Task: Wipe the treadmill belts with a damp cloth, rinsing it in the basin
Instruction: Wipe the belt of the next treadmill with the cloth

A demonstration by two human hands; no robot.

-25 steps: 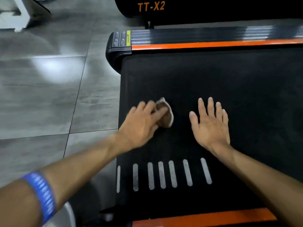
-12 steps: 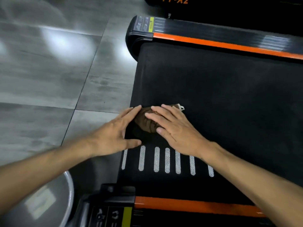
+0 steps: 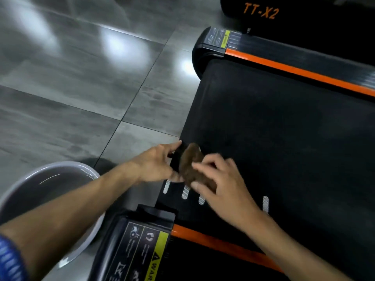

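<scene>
At far left a grey basin (image 3: 43,191) stands on the tiled floor (image 3: 85,94), just beside the corner of the treadmill and partly behind the left forearm, which wears a blue wristband (image 3: 9,260). The left hand (image 3: 156,165) pinches the near edge of the cloth (image 3: 191,165) with thumb and fingers curled round it; the right hand (image 3: 221,183) has its fingers bent over the cloth's other side, holding it too, though blur hides the exact grip. The cloth is a small brown wad, bunched between both hands just above the belt (image 3: 274,138) near its left end. It looks soft, limp and light, probably damp, so it should sag and drip; best gathered whole in one fist rather than held by a corner. On the near rail a label (image 3: 146,254) carries pictograms and a yellow strip reading "WAR…", cut off. A similar label sits on the far rail (image 3: 219,38), unreadable. Beyond, orange lettering (image 3: 260,11) reads "TT-X2".
</scene>
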